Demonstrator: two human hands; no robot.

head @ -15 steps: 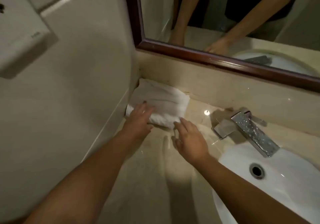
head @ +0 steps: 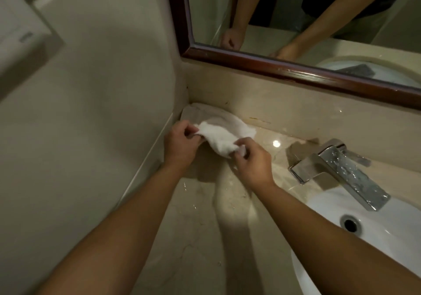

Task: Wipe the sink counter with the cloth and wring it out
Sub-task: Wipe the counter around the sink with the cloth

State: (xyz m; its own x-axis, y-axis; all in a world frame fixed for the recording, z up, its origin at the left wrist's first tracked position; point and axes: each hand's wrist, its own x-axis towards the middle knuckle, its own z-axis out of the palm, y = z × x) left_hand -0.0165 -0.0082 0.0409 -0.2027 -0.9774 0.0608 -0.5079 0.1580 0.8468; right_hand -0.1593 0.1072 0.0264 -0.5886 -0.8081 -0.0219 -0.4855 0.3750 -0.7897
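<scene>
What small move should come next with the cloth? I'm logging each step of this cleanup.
Probably lift the cloth free of the back corner and spread it flat on the counter to start wiping. The left hand and right hand each pinch an edge, the near part is already raised, but the far part lies bunched in the corner, away from the sink.

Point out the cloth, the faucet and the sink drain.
cloth (head: 222, 138): head view, bunched white middle between the hands.
faucet (head: 348, 171): head view, top of the chrome spout.
sink drain (head: 350, 225): head view, dark centre hole.
</scene>
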